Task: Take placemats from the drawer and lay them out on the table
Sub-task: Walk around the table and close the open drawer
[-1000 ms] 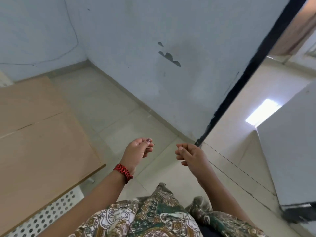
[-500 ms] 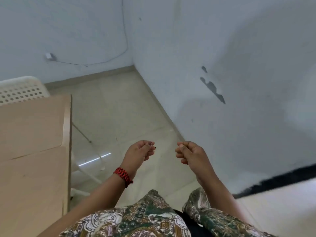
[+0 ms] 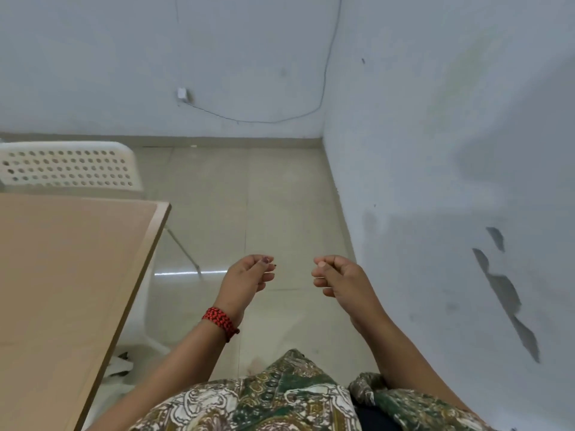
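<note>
My left hand (image 3: 245, 275), with a red braided band at its wrist, and my right hand (image 3: 339, 278) are held out in front of me over the tiled floor. The fingers of both are loosely curled and hold nothing. A light wooden table (image 3: 62, 275) fills the left side, its bare top level with my left forearm and its corner just ahead of it. No placemat and no drawer is in view.
A white perforated chair back (image 3: 68, 166) stands behind the table's far edge. A white chair seat (image 3: 140, 321) shows under the table's near side. A pale wall (image 3: 451, 181) with chipped paint runs close along my right. A thin cable (image 3: 264, 121) hangs on the far wall.
The view has swung to the left: the dark door frame and bright doorway have left the frame, and the room's corner and the chair have come in. Both hands keep the same pose.
</note>
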